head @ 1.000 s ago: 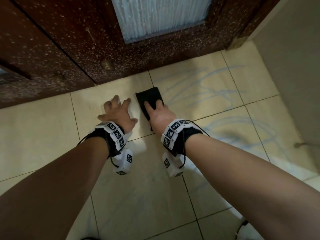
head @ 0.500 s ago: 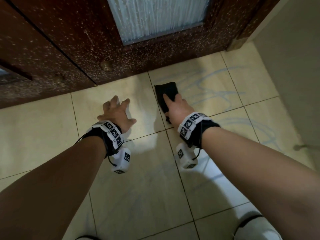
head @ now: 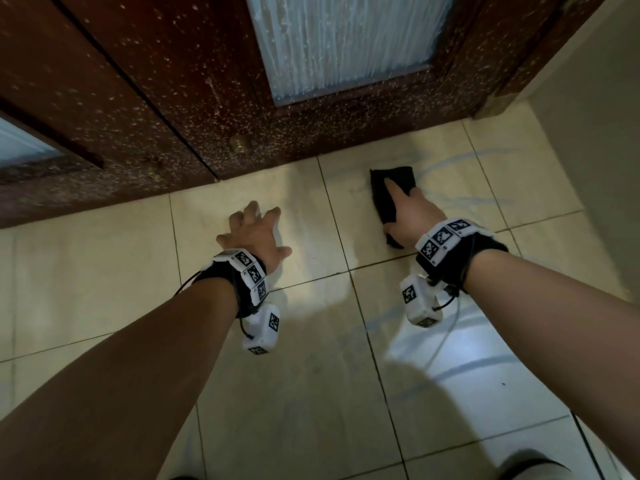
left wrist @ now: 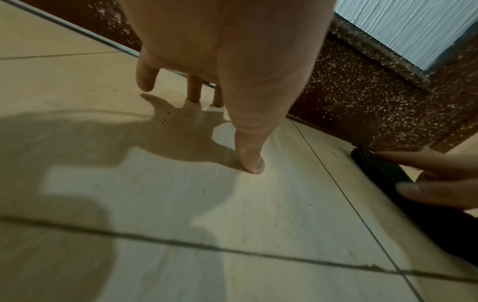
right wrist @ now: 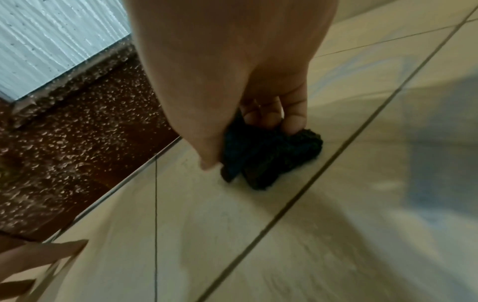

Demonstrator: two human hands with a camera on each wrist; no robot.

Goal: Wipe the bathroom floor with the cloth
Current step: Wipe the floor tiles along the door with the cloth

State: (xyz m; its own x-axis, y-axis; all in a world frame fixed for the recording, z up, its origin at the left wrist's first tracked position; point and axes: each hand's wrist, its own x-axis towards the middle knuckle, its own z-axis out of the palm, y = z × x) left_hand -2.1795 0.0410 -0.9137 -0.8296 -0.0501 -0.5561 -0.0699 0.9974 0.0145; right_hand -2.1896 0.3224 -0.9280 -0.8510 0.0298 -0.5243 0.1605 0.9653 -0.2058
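A folded black cloth [head: 382, 202] lies on the beige tiled floor [head: 304, 393] close to the door. My right hand [head: 407, 211] presses it down, with the index finger stretched along its top, the other fingers curled over its right edge and the thumb at its near left side. The right wrist view shows those fingers [right wrist: 292, 122] hooked into the cloth [right wrist: 274, 161]. My left hand [head: 254, 232] is spread flat on the tile to the left and holds nothing. In the left wrist view its thumb [left wrist: 252, 161] touches the floor, and the cloth [left wrist: 383, 175] is at the right.
A dark brown speckled door [head: 180, 84] with a frosted glass panel [head: 346, 43] runs along the far side, with a small round knob [head: 239, 144] near its foot. A pale wall [head: 595, 140] closes the right. Faint blue streaks [head: 464, 200] mark the tiles right of the cloth.
My right hand has slid the cloth to the right along the foot of the door, onto the blue-streaked tile. The left hand stays planted in the same spot.
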